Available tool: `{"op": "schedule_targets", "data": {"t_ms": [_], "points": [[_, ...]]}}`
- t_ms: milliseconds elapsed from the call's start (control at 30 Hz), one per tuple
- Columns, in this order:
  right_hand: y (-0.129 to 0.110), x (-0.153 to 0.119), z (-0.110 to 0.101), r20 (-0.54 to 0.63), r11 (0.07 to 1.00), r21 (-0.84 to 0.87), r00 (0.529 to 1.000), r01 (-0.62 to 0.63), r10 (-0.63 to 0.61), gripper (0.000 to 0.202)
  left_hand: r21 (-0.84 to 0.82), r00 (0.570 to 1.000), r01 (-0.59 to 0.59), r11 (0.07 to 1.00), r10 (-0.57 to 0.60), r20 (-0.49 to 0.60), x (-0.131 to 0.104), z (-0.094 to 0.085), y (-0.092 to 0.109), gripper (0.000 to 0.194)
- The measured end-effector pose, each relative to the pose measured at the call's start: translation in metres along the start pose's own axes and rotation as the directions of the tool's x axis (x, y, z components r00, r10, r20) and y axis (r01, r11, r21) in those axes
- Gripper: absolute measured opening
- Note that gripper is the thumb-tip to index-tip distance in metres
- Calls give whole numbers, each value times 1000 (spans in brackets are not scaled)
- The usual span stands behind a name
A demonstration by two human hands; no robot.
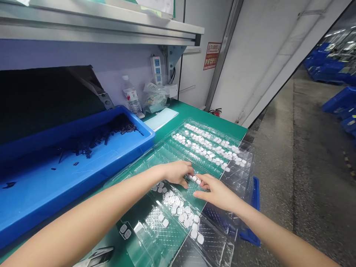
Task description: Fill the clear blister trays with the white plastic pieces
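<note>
Over a clear plastic tray (pixel 155 157), my left hand (pixel 178 172) and my right hand (pixel 215 191) face each other with a short row of small white rounded pieces (pixel 194 179) between them. The left fingers are curled at one end of the row. At the other end are my right fingertips, bent against it, with that thumb held lower and apart. Loose white pieces (pixel 186 217) lie heaped in a nearer clear tray (pixel 158 241). Farther off, similar white pieces (pixel 207 152) lie in several lines in the clear tray's compartments.
A blue bin (pixel 122 155) with small black parts (pixel 89 146) stands at left. Behind are a water bottle (pixel 132 97), a plastic bag (pixel 155 98) and a power strip (pixel 157 70). A metal shelf (pixel 111 31) overhangs the green table (pixel 222 124). Below its right edge is another blue bin (pixel 256 200).
</note>
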State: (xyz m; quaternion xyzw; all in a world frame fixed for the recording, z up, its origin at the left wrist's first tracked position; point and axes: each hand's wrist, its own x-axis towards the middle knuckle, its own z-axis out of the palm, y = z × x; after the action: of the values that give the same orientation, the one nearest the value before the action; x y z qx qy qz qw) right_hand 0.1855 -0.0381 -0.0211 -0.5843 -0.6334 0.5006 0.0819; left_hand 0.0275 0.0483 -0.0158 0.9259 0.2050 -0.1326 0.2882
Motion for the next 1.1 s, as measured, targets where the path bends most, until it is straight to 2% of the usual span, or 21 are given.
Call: {"op": "schedule_targets", "data": {"t_ms": [167, 367, 500, 600, 667, 733, 800, 867, 900, 933, 967, 1000, 1033, 1067, 1100], "points": [[0, 15, 1, 4, 986, 167, 1000, -11, 11, 52, -34, 1000, 4, 999, -5, -27, -2, 1, 8, 30], [-8, 22, 2, 1, 942, 335, 999, -37, 39, 25, -120, 992, -91, 989, 79, -101, 3, 4, 17, 21], [-13, 21, -1, 13, 846, 532, 999, -32, 29, 23, -143, 986, -109, 984, 88, -145, -2, -2, 15, 23], [-13, 20, -4, 6, 699, 715, 1000, -3, -2, 20, -202, 973, -128, 971, 83, -217, -11, -9, 15, 26], [-14, 18, -5, -23, 563, 826, 999, 31, -22, 16, -229, 944, -125, 965, 45, -326, -16, -14, 21, 26], [-18, 15, -5, -87, 360, 928, 996, 91, -27, 14, -244, 879, -129, 961, -2, -476, -18, -17, 34, 25], [-25, 10, -4, -104, 135, 985, 995, 103, 1, 22, -268, 796, -182, 946, -18, -606, -20, -21, 49, 23], [-32, 4, -3, -52, -35, 998, 998, 53, 35, 26, -292, 730, -241, 926, -26, -683, -25, -26, 60, 21], [-35, 1, -2, -8, -78, 997, 999, 12, 52, 26, -304, 711, -230, 925, -54, -702, -29, -28, 62, 20], [-37, -3, -1, 35, -96, 995, 997, -27, 76, 25, -313, 712, -182, 932, -95, -696, -35, -29, 62, 17], [-38, -7, 1, 66, -95, 994, 992, -56, 107, 22, -316, 741, -101, 943, -141, -657, -42, -29, 60, 15], [-37, -11, 2, 84, -82, 994, 987, -73, 138, 19, -303, 796, 19, 953, -198, -572, -48, -28, 56, 14], [-35, -14, 4, 93, -59, 995, 982, -84, 163, 15, -262, 856, 170, 950, -274, -439, -55, -24, 52, 14], [-32, -17, 6, 94, -34, 995, 979, -89, 180, 11, -188, 886, 322, 928, -365, -285, -61, -20, 48, 15], [-30, -20, 9, 88, -10, 996, 978, -87, 188, 9, -99, 876, 449, 888, -459, -148, -65, -14, 44, 17]]}}
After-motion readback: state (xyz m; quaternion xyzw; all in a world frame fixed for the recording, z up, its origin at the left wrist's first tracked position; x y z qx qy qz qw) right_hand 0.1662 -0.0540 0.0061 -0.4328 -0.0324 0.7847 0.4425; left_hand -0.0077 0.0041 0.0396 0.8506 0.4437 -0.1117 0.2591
